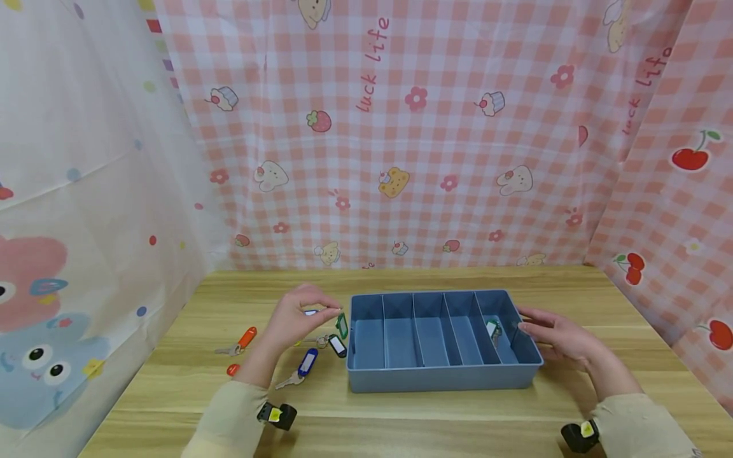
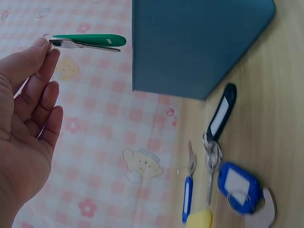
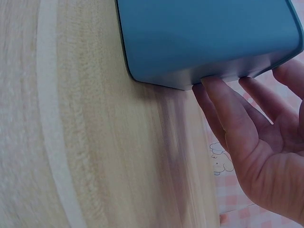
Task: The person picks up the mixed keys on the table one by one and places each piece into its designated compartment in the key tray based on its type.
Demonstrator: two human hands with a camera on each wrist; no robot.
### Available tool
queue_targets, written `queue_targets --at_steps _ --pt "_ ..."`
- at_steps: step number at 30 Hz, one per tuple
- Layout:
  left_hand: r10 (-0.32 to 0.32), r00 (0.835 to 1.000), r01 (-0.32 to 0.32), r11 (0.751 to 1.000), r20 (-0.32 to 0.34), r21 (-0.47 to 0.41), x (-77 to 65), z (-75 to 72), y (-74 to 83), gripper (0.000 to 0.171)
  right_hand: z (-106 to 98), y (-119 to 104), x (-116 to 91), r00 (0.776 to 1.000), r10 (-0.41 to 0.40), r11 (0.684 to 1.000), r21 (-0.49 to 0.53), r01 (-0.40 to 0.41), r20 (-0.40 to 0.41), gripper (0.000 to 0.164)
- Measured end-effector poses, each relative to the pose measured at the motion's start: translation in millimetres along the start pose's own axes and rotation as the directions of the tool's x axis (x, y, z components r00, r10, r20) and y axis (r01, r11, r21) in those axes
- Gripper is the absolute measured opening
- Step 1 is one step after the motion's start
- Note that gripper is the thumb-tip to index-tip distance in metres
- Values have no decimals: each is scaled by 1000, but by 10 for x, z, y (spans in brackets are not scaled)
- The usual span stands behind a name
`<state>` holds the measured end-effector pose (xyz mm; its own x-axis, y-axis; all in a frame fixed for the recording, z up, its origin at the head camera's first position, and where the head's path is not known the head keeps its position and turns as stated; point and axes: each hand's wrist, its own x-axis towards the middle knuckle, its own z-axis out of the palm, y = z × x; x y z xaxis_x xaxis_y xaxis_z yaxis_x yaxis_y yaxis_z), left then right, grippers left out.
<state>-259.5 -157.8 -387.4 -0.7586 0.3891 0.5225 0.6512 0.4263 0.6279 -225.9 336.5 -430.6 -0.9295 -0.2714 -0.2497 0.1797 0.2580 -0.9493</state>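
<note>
My left hand (image 1: 300, 312) pinches the metal ring of a green key tag (image 1: 342, 326) between thumb and fingertips, just left of the blue-grey divided box (image 1: 446, 378). In the left wrist view the green key tag (image 2: 90, 40) and its key (image 2: 92, 46) stick out sideways from the fingertips. My right hand (image 1: 558, 334) touches the box's right end wall, its extended fingers against the outside and the thumb near the rim. Another green key tag (image 1: 492, 328) with a key lies in the rightmost compartment.
Left of the box lie a black key tag (image 1: 337, 346), a blue key tag (image 1: 307, 362) with a key and an orange key tag (image 1: 247, 337). A red tag (image 1: 232, 369) shows beside the left forearm. Patterned cloth (image 1: 424, 146) hangs behind the wooden table (image 1: 446, 420).
</note>
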Motion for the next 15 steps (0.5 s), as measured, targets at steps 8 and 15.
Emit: queue_targets --at_steps 8,15 --pt "-2 1000 2 998 13 -60 103 128 69 5 9 -8 -4 1000 3 1000 -2 -3 -5 71" --pt "3 999 0 996 32 -89 201 235 178 4 1 1 -3 1000 -10 1000 8 10 4 71"
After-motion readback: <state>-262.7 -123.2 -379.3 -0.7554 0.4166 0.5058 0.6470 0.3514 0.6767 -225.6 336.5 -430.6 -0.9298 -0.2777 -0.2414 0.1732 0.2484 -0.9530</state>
